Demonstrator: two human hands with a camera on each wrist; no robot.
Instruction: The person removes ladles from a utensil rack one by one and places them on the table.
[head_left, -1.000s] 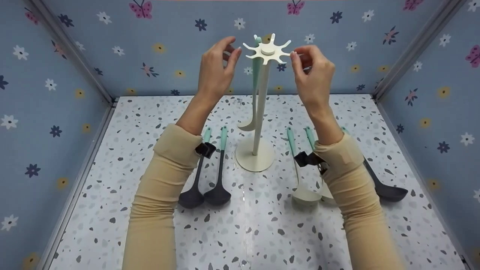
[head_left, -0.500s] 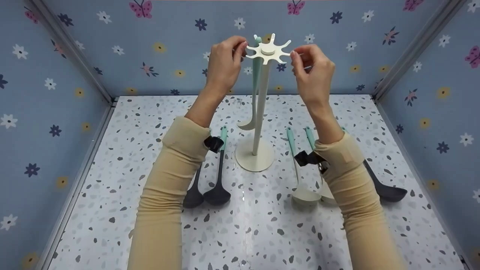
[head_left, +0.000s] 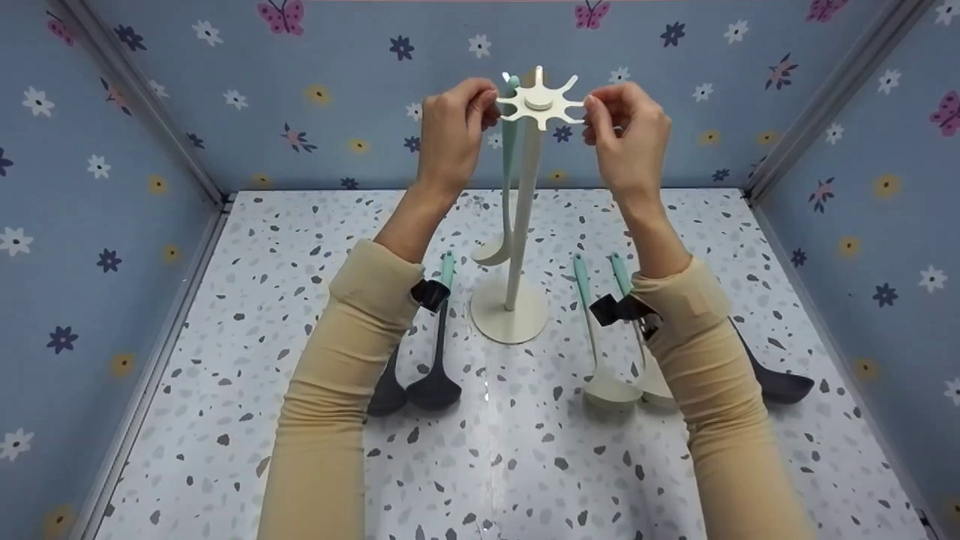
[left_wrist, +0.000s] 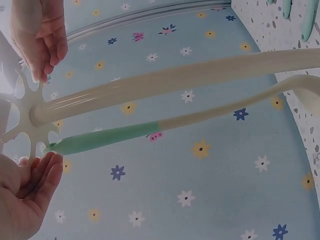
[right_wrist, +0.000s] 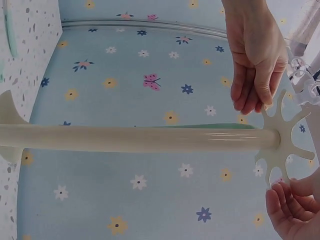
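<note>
A cream utensil stand (head_left: pixel 527 187) rises from a round base, with a star-shaped ring of prongs (head_left: pixel 538 103) on top. My left hand (head_left: pixel 454 127) pinches a prong on the left side of the ring. On the opposite side, my right hand (head_left: pixel 631 139) pinches another prong between thumb and fingers. A cream ladle (head_left: pixel 506 195) with a mint handle hangs from a back-left prong, close to my left fingers. In the left wrist view, the mint handle (left_wrist: pixel 105 140) hangs beside the pole (left_wrist: pixel 165 82). The right wrist view has the pole hiding most of that ladle.
On the speckled table (head_left: pixel 495 465) lie two dark ladles (head_left: pixel 435 386) at left, partly under my left arm. Two cream ladles (head_left: pixel 611 390) lie at right, and a dark ladle (head_left: pixel 784 386) is further right. Flowered panels (head_left: pixel 360 45) surround the table's back and sides.
My left hand has moved right and taken hold of a prong. The prong ring has turned slightly counterclockwise seen from above, shifting the hanging ladle a little left. My right hand stays at its prong.
</note>
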